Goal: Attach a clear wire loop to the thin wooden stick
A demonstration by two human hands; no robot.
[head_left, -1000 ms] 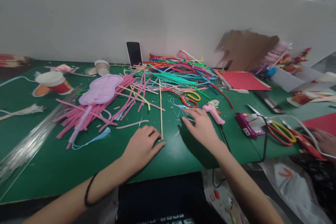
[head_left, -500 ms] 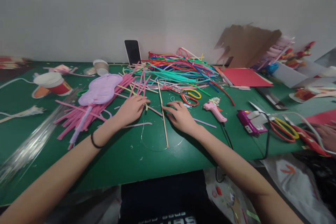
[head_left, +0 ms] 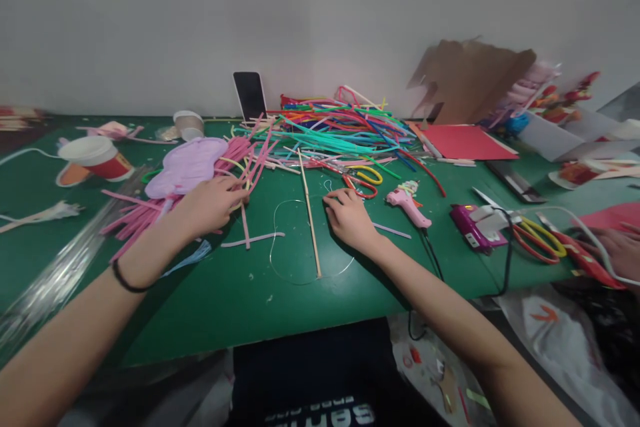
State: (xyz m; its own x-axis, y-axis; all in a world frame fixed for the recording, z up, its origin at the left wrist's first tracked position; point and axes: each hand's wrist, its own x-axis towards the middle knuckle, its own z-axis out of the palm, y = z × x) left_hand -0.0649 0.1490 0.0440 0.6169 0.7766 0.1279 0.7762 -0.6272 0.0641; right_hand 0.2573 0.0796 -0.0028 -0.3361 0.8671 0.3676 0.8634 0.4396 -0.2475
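My left hand [head_left: 217, 203] is closed, its fingertips on a pink pipe cleaner [head_left: 245, 227] beside the pink pile; how firmly it grips is partly hidden. Against the inside of that wrist lies a lilac padded shape [head_left: 187, 167] on a stem. My right hand [head_left: 350, 219] rests on the table with fingers loosely spread, at the right side of a thin wire loop [head_left: 273, 260]. A slim wooden stick [head_left: 311, 223] crosses the loop, left of my right fingertips. Near the loop's left edge is a lilac pipe cleaner [head_left: 257, 238].
Multicoloured pipe cleaners [head_left: 335, 133] heap up along the wall near a phone [head_left: 250, 95]. Scissors [head_left: 367, 180], a pink glue gun [head_left: 407, 205] and a purple power block [head_left: 473, 227] lie rightward. Another person's hand [head_left: 613, 247] is at far right. A paper cup [head_left: 100, 157] stands left.
My left hand has moved left, away from the stick and loop, with the pink pipe cleaner. A pale blue tassel now shows beneath my left forearm. My right hand has barely moved.
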